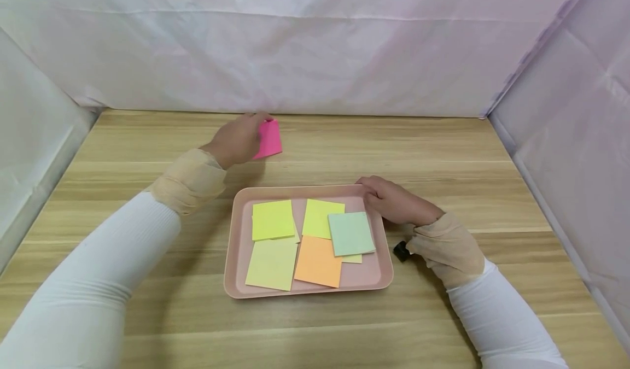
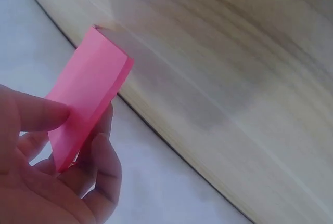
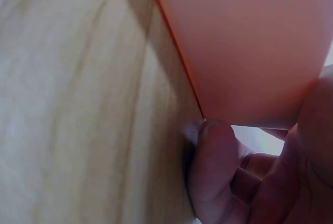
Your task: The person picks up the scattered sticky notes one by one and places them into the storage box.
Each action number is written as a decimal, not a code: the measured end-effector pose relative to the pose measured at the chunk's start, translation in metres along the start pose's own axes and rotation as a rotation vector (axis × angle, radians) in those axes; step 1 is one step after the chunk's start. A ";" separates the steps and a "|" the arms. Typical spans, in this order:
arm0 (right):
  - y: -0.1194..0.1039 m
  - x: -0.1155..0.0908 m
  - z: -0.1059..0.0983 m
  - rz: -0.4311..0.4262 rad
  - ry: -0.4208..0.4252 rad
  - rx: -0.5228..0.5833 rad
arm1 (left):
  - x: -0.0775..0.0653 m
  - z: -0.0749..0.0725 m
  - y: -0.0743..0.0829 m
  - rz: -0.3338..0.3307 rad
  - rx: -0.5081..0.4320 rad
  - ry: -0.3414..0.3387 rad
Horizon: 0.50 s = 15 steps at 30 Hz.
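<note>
My left hand pinches a bright pink sticky note pad above the far part of the table. In the left wrist view, the thumb presses one face of the pink pad and the fingers curl behind it. At the far right corner of a pink tray, my right hand grips the rim. The right wrist view shows curled fingers at the tray's outer wall, near the table. Inside the tray lie yellow pads, an orange pad and a pale green pad, some overlapping.
The tray stands on a wood-grain table. A small black object shows beside the right wrist, just right of the tray. White cloth walls enclose the table at the back and both sides.
</note>
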State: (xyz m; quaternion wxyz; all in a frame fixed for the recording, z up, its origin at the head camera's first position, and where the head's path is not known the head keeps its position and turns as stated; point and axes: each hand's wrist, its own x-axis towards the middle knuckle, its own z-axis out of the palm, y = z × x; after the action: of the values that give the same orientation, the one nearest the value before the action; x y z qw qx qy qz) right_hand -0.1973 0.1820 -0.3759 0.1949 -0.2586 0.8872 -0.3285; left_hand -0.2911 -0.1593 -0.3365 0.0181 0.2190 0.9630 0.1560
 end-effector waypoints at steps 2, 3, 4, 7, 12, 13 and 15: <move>0.002 0.001 0.000 0.002 0.000 -0.004 | -0.001 -0.001 0.001 0.005 -0.001 0.006; 0.003 0.002 0.001 0.003 0.000 -0.007 | -0.001 -0.001 0.002 0.010 -0.003 0.011; 0.004 0.002 0.001 0.002 0.002 -0.014 | -0.002 -0.002 0.003 0.013 -0.008 0.016; 0.005 0.003 0.001 -0.004 0.003 -0.012 | -0.005 -0.005 0.006 0.012 -0.027 0.028; 0.006 0.005 0.000 -0.012 0.004 -0.014 | -0.011 -0.012 0.016 0.015 -0.039 0.062; 0.006 0.005 0.000 -0.011 0.004 -0.013 | -0.013 -0.013 0.019 0.023 -0.042 0.073; 0.006 0.005 0.000 -0.010 0.005 -0.009 | -0.017 -0.015 0.025 0.038 -0.054 0.088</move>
State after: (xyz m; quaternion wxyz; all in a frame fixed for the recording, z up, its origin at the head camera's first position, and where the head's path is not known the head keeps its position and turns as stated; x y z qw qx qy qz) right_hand -0.2035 0.1826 -0.3807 0.1900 -0.2629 0.8879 -0.3262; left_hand -0.2670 -0.1492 -0.3149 -0.0214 0.2297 0.9540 0.1915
